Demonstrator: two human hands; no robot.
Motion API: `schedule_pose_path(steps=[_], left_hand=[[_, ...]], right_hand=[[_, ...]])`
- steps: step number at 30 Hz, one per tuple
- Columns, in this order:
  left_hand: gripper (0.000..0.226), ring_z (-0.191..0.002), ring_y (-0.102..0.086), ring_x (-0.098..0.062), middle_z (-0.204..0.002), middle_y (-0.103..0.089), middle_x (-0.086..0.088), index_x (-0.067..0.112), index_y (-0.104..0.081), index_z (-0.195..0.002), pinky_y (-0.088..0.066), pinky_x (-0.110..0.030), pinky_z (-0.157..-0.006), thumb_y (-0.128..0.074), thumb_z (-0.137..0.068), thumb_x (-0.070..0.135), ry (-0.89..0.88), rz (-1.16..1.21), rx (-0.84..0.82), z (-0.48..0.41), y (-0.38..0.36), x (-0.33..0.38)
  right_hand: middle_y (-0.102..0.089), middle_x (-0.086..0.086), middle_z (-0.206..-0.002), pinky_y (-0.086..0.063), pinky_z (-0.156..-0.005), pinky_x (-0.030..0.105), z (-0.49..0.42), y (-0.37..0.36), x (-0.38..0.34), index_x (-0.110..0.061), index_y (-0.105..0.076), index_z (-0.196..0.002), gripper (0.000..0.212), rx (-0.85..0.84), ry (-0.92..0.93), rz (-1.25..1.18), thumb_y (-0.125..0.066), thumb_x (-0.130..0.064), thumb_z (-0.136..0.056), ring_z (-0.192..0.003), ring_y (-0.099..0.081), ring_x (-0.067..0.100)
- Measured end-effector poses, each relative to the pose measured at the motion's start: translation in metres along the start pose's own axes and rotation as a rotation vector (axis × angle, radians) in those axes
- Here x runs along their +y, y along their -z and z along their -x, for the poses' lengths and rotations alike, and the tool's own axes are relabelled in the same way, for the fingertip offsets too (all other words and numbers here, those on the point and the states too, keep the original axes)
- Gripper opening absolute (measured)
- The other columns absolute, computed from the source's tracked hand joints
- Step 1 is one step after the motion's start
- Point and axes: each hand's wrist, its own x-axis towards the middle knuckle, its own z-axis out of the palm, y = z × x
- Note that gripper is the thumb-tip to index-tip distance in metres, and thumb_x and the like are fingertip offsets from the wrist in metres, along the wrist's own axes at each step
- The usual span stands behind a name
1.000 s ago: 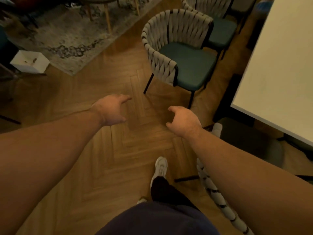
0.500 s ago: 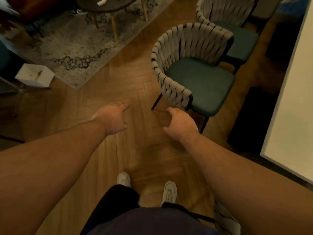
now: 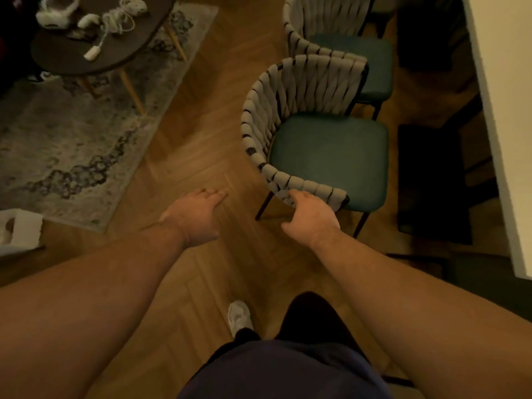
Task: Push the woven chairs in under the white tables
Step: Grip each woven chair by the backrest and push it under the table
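A woven chair (image 3: 302, 87) with a grey strap back and a green seat stands on the wood floor, right of centre, a gap away from the white table (image 3: 501, 110) along the right edge. A second woven chair (image 3: 322, 21) stands just behind it. My right hand (image 3: 312, 218) reaches to the near end of the first chair's woven rim, fingertips touching it, fingers not wrapped around. My left hand (image 3: 195, 217) hovers over bare floor left of the chair, fingers spread, holding nothing.
A patterned rug (image 3: 72, 139) lies at the left, with a dark round coffee table (image 3: 86, 61) carrying cables and small items. A white box (image 3: 17, 231) sits at the left edge. A dark mat (image 3: 431, 182) lies under the white table. My shoe (image 3: 239, 316) is below.
I have stepped closer to the chair. My right hand moved forward and now touches the near end of its woven rim. My left hand advanced alongside.
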Motion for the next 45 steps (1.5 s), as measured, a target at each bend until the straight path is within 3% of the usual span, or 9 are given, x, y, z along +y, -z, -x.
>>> schedule_pose_path(steps=[7,13,22,30,34,37,40,43,45], left_hand=[[0.106,-0.160,-0.024,-0.027,-0.174,-0.026,-0.001,0.029,-0.016,-0.169,-0.029,-0.043,-0.127,-0.079,-0.086,0.049,-0.128,-0.105,-0.039,-0.119,0.058,-0.040],[0.107,-0.162,-0.018,-0.029,-0.176,-0.021,-0.001,0.029,-0.012,-0.170,-0.028,-0.045,-0.128,-0.079,-0.088,0.044,-0.222,-0.167,-0.070,-0.223,0.088,-0.034],[0.106,-0.163,-0.009,-0.027,-0.178,-0.014,0.001,0.033,-0.008,-0.170,-0.020,-0.046,-0.131,-0.076,-0.089,0.038,-0.517,-0.326,-0.150,-0.371,0.115,-0.045],[0.102,-0.164,0.002,-0.032,-0.179,-0.007,-0.001,0.033,0.000,-0.170,-0.004,-0.054,-0.131,-0.069,-0.095,0.040,-0.769,-0.679,-0.315,-0.490,0.138,-0.055],[0.110,-0.163,-0.003,-0.034,-0.178,-0.010,-0.004,0.027,-0.001,-0.171,-0.001,-0.056,-0.131,-0.076,-0.091,0.041,-0.836,-0.945,-0.398,-0.528,0.144,-0.063],[0.099,-0.160,-0.017,-0.032,-0.174,-0.023,-0.004,0.029,-0.016,-0.169,-0.002,-0.056,-0.131,-0.075,-0.090,0.042,-0.925,-1.125,-0.388,-0.552,0.139,-0.064],[0.086,-0.154,-0.033,-0.027,-0.169,-0.037,0.000,0.039,-0.028,-0.165,-0.014,-0.050,-0.130,-0.070,-0.090,0.039,-0.962,-1.203,-0.414,-0.564,0.130,-0.055],[0.092,-0.149,-0.043,-0.025,-0.167,-0.042,0.004,0.047,-0.030,-0.163,-0.038,-0.040,-0.121,-0.071,-0.082,0.033,-0.959,-1.190,-0.471,-0.574,0.126,-0.051],[0.095,-0.146,-0.048,-0.023,-0.165,-0.045,0.006,0.049,-0.030,-0.163,-0.046,-0.037,-0.115,-0.070,-0.079,0.031,-0.976,-1.167,-0.485,-0.578,0.125,-0.052]], right_hand=[[-0.044,0.001,-0.165,-0.038,-0.122,0.052,-0.071,0.012,-0.003,-0.028,-0.033,-0.165,0.086,-0.019,-0.104,-0.057,-0.075,-0.041,-0.091,-0.147,-0.045,0.029],[-0.036,0.000,-0.170,-0.021,-0.129,0.059,-0.137,0.019,0.015,-0.029,-0.026,-0.167,0.088,-0.087,-0.193,-0.106,-0.072,-0.039,-0.094,-0.154,-0.035,0.029],[-0.027,-0.001,-0.175,-0.009,-0.130,0.061,-0.199,0.011,0.015,-0.030,-0.017,-0.170,0.098,-0.082,-0.388,-0.252,-0.074,-0.043,-0.091,-0.160,-0.023,0.026],[-0.025,-0.002,-0.175,-0.013,-0.127,0.063,-0.275,-0.017,-0.044,-0.033,-0.013,-0.170,0.116,-0.128,-0.656,-0.451,-0.079,-0.062,-0.080,-0.159,-0.024,0.027],[-0.031,-0.003,-0.173,-0.016,-0.127,0.061,-0.319,-0.040,-0.093,-0.034,-0.015,-0.170,0.122,-0.145,-0.724,-0.585,-0.075,-0.076,-0.073,-0.156,-0.031,0.027],[-0.045,0.000,-0.164,-0.010,-0.128,0.061,-0.339,-0.055,-0.119,-0.034,-0.024,-0.167,0.109,-0.145,-0.763,-0.502,-0.067,-0.079,-0.077,-0.150,-0.040,0.028],[-0.064,0.001,-0.140,-0.026,-0.123,0.057,-0.347,-0.057,-0.122,-0.034,-0.043,-0.156,0.087,-0.108,-0.839,-0.471,-0.064,-0.072,-0.080,-0.131,-0.056,0.029],[-0.065,-0.002,-0.111,-0.047,-0.091,0.046,-0.349,-0.054,-0.118,-0.035,-0.057,-0.130,0.051,-0.132,-0.807,-0.449,-0.063,-0.057,-0.084,-0.103,-0.064,0.027],[-0.061,-0.004,-0.098,-0.046,-0.074,0.039,-0.349,-0.053,-0.117,-0.035,-0.059,-0.120,0.038,-0.110,-0.785,-0.451,-0.062,-0.051,-0.086,-0.088,-0.059,0.024]])
